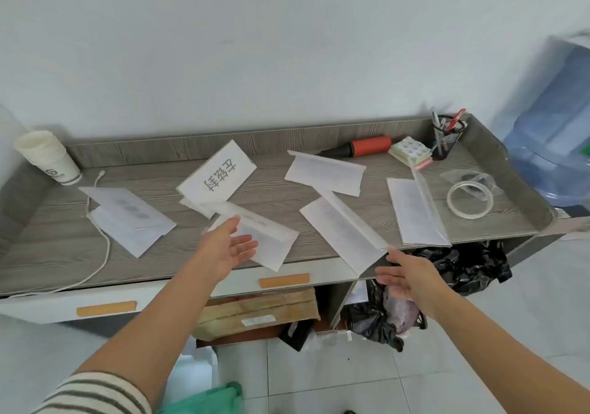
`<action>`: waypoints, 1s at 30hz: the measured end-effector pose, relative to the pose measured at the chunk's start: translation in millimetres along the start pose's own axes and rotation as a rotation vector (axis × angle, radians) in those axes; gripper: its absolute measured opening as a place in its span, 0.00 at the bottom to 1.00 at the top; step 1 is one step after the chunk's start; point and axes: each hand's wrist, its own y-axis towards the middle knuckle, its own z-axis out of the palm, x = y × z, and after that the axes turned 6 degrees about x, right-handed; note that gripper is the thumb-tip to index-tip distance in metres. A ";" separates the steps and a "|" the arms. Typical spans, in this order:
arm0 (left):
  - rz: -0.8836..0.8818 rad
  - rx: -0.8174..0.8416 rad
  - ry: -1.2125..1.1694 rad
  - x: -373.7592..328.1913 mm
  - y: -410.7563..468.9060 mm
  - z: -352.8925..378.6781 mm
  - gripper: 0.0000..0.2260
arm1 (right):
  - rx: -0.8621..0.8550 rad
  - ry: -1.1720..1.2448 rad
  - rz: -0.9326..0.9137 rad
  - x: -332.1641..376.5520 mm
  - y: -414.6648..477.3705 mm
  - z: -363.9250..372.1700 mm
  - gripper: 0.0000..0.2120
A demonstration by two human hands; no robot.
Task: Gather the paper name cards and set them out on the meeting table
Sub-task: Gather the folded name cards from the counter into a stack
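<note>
Several white folded paper name cards lie scattered on a grey wood-grain counter (pixel 48 222). One card (pixel 127 219) lies at the left, one with black printed characters (pixel 220 171) leans near the back, one (pixel 271 241) lies at the front middle, another (pixel 325 172) at the back, one (pixel 344 235) overhangs the front edge, and one (pixel 415 212) is at the right. My left hand (pixel 228 246) hovers open, palm up, over the near end of the front-middle card. My right hand (pixel 407 274) is open just below the overhanging card's corner, holding nothing.
A stack of paper cups (pixel 48 158) stands back left, with a white cable (pixel 102 247) beside it. A red and black pump (pixel 360 147), tissue packs (pixel 410 152), a mesh pen holder (pixel 447 136) and a tape roll (pixel 469 199) sit at the right. Black bags (pixel 472 267) fill the shelf below.
</note>
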 end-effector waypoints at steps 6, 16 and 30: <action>-0.004 -0.057 0.031 -5.3 20.6 13.4 0.11 | 0.060 0.300 0.167 8.4 24.0 6.8 0.23; 0.038 0.114 -0.151 -6.4 12.8 18.5 0.05 | 0.105 0.563 0.120 15.2 28.7 12.4 0.14; -0.065 0.068 0.033 48.3 6.0 9.9 0.06 | -0.015 0.248 -0.446 85.7 -7.3 20.2 0.15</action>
